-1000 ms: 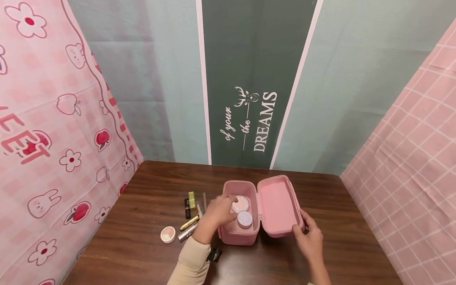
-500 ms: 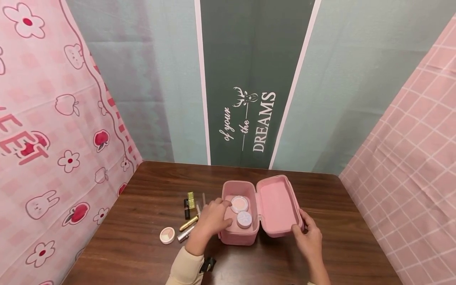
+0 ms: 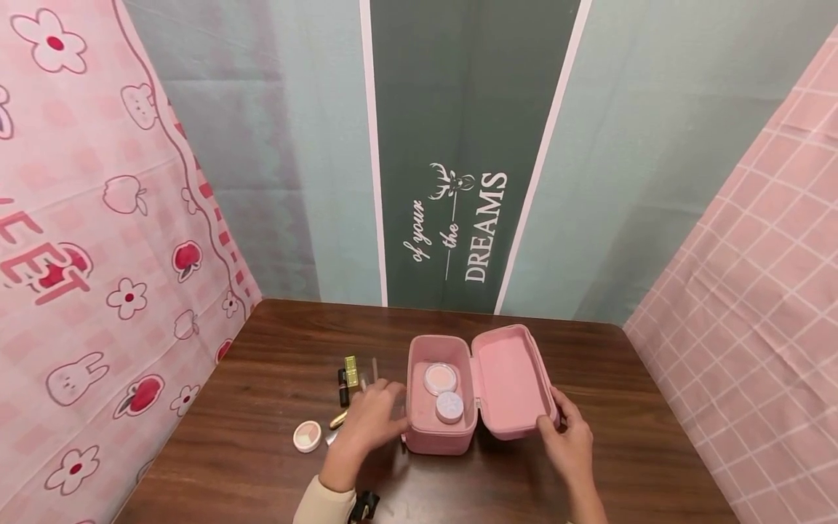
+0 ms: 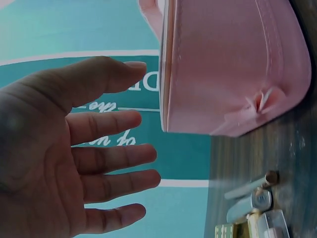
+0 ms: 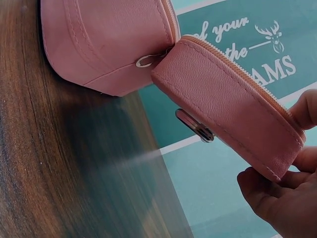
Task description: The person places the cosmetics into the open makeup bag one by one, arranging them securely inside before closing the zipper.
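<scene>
Pink, zip-round cosmetic case point(image 3: 440, 399) sits open on the brown wooden table point(image 3: 262, 451), 2 round compacts point(image 3: 445, 393) inside. Right hand point(image 3: 568, 437) pinches its flipped-back lid point(image 3: 509, 378), likely steadying it; left hand point(image 3: 369, 421) hovers with fingers spread beside the case over loose lipstick tubes point(image 3: 345, 378).

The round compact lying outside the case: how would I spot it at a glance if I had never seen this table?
Find the open pink case in the middle of the wooden table. Left of it, past the left hand, lies a cluster of tubes and lipsticks. The compact lies nearest the table's near-left side, the only flat round piece there, with a pale two-tone face.
</scene>
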A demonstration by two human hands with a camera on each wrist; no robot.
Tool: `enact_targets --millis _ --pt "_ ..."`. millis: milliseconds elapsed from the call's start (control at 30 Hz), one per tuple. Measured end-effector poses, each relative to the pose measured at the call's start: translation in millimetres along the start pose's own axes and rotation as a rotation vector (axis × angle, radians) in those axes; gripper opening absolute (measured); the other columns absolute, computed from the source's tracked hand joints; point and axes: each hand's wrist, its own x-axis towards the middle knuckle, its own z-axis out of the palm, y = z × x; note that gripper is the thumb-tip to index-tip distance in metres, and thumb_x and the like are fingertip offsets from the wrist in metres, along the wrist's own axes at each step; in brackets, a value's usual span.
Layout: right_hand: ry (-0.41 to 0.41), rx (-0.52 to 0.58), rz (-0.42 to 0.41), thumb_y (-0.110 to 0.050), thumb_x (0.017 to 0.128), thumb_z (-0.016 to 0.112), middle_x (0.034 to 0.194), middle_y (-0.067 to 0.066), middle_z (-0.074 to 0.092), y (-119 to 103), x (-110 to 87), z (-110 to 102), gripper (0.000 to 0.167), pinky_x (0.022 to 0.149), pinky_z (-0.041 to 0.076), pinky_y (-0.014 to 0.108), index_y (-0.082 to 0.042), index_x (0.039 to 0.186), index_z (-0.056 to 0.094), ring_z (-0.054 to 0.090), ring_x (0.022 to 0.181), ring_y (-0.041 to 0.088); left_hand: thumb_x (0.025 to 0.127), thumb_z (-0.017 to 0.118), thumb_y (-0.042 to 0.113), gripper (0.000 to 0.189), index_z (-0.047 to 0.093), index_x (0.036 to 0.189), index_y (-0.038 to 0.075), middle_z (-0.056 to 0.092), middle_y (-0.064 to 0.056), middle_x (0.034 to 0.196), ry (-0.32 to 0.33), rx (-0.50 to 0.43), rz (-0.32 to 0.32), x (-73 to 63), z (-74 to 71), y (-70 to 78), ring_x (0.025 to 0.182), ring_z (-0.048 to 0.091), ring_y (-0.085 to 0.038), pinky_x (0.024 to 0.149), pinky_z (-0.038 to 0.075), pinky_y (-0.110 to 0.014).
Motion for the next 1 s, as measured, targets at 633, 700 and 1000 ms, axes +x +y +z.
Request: enact_targets --millis 633,700,1000 --pt "-0.002 -0.006 0.020 0.003 0.074 0.058 0.112 0.023 0.060 0 -1.6 -1 0.048 0.063 0.039 0.007 0.002 0.122 0.058 0.056 0.081 0.018 0.066 0.078 0.031 0.046 0.066 0.104 0.008 0.061 -0.017 0.104 -0.010 0.018 -0.117 -20.2 -5.8 -31.6 0.086 0.060 -0.038 0.067 0.043 -0.052" --pt "-0.004 -0.004 0.018 0.003 0.075 0.058 0.113 0.023 0.060 -1 -1.7 -1 0.048 0.063 0.039 0.007 0.003 0.122 0.057 0.056 0.082 0.018 0.066 0.079 0.031 0.046 0.066 0.104 0.007 0.061 -0.014 0.099 -0.012 0.004 -0.130 -23.0 -5.9 -34.7 0.083 0.060 -0.037 0.067 0.044 -0.052" --pt "-0.021 -0.004 0.023 0.003 0.076 0.057 0.117 0.023 0.058 0 -2.1 -1 0.048 0.065 0.038 0.006 0.004 0.124 0.055 0.055 0.087 0.027 0.064 0.080 0.032 0.046 0.066 0.101 0.009 0.060 -0.008 0.090 0.022 -0.030 -0.159 -34.7 -4.0 -50.3 0.077 0.059 -0.030 0.062 0.045 -0.049"
